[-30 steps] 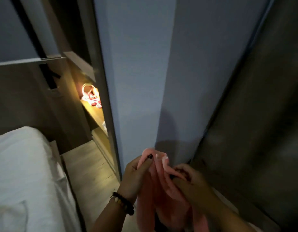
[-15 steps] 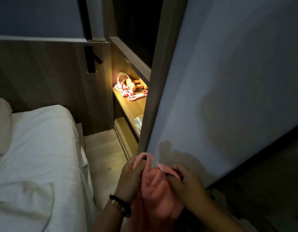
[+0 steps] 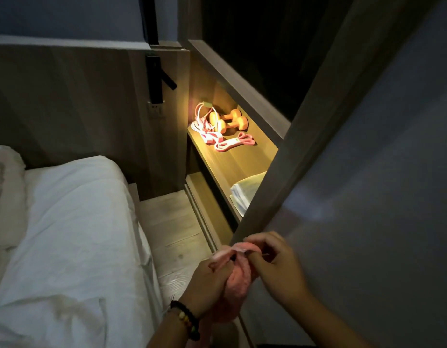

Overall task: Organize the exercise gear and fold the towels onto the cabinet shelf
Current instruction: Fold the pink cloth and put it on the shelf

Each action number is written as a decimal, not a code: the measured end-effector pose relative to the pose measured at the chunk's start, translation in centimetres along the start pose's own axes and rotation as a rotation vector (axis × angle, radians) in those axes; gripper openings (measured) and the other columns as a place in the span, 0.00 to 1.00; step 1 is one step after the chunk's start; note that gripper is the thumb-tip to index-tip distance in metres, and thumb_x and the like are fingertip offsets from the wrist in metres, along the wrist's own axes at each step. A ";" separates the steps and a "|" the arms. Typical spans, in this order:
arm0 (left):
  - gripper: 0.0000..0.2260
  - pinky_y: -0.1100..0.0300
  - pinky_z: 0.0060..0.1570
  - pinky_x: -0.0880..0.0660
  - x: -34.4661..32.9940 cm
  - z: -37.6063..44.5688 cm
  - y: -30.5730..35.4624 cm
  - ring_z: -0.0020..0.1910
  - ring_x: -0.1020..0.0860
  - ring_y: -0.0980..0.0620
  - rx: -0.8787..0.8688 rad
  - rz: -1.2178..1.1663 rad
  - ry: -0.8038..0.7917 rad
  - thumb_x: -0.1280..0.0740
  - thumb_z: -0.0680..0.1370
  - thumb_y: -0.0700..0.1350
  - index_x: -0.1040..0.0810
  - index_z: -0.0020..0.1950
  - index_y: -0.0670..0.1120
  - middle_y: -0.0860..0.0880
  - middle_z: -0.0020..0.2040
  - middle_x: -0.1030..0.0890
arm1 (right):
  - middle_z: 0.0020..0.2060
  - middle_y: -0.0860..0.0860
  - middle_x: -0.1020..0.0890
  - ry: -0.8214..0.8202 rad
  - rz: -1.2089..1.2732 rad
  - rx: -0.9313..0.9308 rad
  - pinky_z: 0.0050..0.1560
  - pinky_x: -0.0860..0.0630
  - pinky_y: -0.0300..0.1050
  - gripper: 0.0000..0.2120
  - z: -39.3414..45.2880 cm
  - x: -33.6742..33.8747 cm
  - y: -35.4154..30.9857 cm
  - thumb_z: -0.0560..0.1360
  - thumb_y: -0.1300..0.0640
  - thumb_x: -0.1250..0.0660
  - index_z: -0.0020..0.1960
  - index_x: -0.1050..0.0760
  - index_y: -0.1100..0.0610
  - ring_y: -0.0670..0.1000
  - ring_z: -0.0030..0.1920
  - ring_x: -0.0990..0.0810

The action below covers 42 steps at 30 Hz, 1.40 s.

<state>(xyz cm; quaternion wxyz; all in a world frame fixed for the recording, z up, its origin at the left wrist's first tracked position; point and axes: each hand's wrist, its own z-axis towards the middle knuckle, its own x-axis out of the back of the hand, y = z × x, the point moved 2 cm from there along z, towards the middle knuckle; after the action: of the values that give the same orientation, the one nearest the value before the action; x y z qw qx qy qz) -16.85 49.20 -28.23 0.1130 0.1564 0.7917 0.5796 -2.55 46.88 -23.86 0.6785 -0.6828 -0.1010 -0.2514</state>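
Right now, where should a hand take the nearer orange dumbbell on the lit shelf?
Grip the nearer orange dumbbell by its thin middle bar, coming from above. It lies flat on the lit shelf, with the second dumbbell behind and pink cords crowding its left head.

Dim room — the only strong light is a warm yellow glow inside the cabinet shelf (image 3: pixel 242 156). Surroundings fall into deep shadow; both hands are motion-blurred, and straight edges bow slightly.
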 end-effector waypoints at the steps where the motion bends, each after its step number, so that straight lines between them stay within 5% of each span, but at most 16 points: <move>1: 0.12 0.76 0.39 0.29 0.5 0.1 0.3 0.34 0.22 0.70 -0.001 -0.006 -0.001 0.39 0.81 0.36 0.22 0.43 0.50 0.56 0.37 0.20 | 0.43 0.45 0.19 0.000 0.022 -0.013 0.43 0.21 0.41 0.11 0.7 -0.6 -0.1 0.70 0.65 0.27 0.44 0.19 0.49 0.47 0.44 0.19; 4: 0.13 0.76 0.39 0.29 2.3 0.8 0.7 0.34 0.22 0.70 0.024 -0.049 0.063 0.41 0.80 0.31 0.22 0.45 0.46 0.55 0.34 0.20 | 0.39 0.50 0.17 -0.019 0.123 -0.072 0.42 0.19 0.49 0.10 2.8 -2.1 -0.5 0.69 0.67 0.28 0.43 0.21 0.53 0.48 0.40 0.18; 7: 0.06 0.69 0.54 0.28 4.1 2.3 0.4 0.54 0.22 0.61 0.004 -0.015 0.132 0.35 0.76 0.52 0.20 0.52 0.58 0.55 0.54 0.20 | 0.34 0.53 0.19 -0.045 0.188 -0.083 0.36 0.22 0.49 0.07 4.8 -3.5 -1.0 0.70 0.67 0.28 0.40 0.23 0.57 0.51 0.34 0.21; 9: 0.08 0.66 0.59 0.30 5.2 3.1 0.6 0.58 0.25 0.61 0.000 -0.024 0.160 0.35 0.73 0.55 0.22 0.52 0.62 0.59 0.57 0.21 | 0.33 0.53 0.20 -0.063 0.202 -0.076 0.36 0.23 0.50 0.07 6.1 -4.4 -1.1 0.70 0.66 0.27 0.39 0.24 0.57 0.51 0.34 0.22; 13: 0.10 0.76 0.39 0.29 6.2 5.5 1.2 0.42 0.20 0.68 0.029 -0.129 0.194 0.37 0.80 0.43 0.19 0.49 0.57 0.61 0.41 0.16 | 0.36 0.53 0.19 -0.099 0.183 -0.057 0.39 0.22 0.46 0.06 9.3 -5.9 -1.1 0.70 0.62 0.27 0.39 0.23 0.55 0.53 0.38 0.20; 18: 0.08 0.69 0.35 0.25 6.9 10.6 2.1 0.41 0.18 0.54 0.117 -0.245 0.322 0.35 0.78 0.50 0.18 0.49 0.50 0.48 0.42 0.15 | 0.37 0.49 0.19 -0.102 0.194 -0.083 0.40 0.24 0.36 0.06 14.5 -6.7 0.1 0.73 0.65 0.30 0.42 0.22 0.55 0.46 0.39 0.21; 21: 0.12 0.70 0.31 0.26 7.7 14.3 3.3 0.40 0.20 0.55 0.124 -0.191 0.359 0.41 0.81 0.53 0.21 0.56 0.49 0.47 0.46 0.17 | 0.37 0.50 0.18 -0.055 0.231 -0.206 0.42 0.22 0.44 0.04 17.4 -6.9 2.4 0.74 0.62 0.30 0.44 0.22 0.55 0.49 0.40 0.20; 25: 0.14 0.70 0.27 0.29 8.2 18.5 5.3 0.30 0.22 0.61 0.146 -0.130 0.362 0.41 0.82 0.51 0.22 0.55 0.42 0.49 0.38 0.20 | 0.41 0.49 0.17 -0.076 0.262 -0.370 0.47 0.22 0.51 0.03 20.1 -6.9 4.8 0.74 0.58 0.30 0.47 0.22 0.53 0.50 0.43 0.19; 30: 0.12 0.65 0.32 0.26 8.7 23.0 7.0 0.37 0.23 0.52 0.146 -0.109 0.384 0.41 0.82 0.51 0.21 0.50 0.47 0.48 0.39 0.19 | 0.48 0.47 0.19 -0.109 0.187 -0.510 0.55 0.23 0.56 0.06 22.7 -6.4 7.0 0.75 0.56 0.32 0.51 0.24 0.49 0.50 0.48 0.19; 37: 0.09 0.69 0.27 0.29 9.5 30.5 9.0 0.34 0.23 0.55 0.176 -0.101 0.284 0.37 0.80 0.49 0.20 0.52 0.46 0.49 0.39 0.19 | 0.51 0.50 0.23 -0.040 -0.007 -0.628 0.50 0.28 0.43 0.11 26.2 -5.3 9.2 0.73 0.58 0.31 0.51 0.28 0.49 0.51 0.50 0.23; 42: 0.06 0.66 0.31 0.29 10.8 36.8 11.5 0.41 0.22 0.56 0.149 0.014 0.137 0.37 0.81 0.48 0.22 0.52 0.49 0.50 0.46 0.20 | 0.55 0.50 0.27 0.066 -0.158 -0.695 0.57 0.30 0.43 0.13 30.6 -4.4 10.0 0.75 0.56 0.33 0.58 0.28 0.53 0.51 0.57 0.27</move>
<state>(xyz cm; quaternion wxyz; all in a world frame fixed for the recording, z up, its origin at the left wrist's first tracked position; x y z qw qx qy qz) -12.25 88.96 -28.36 0.0426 0.1302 0.8373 0.5292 4.75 77.07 -33.29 0.3871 -0.8544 -0.0399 -0.3442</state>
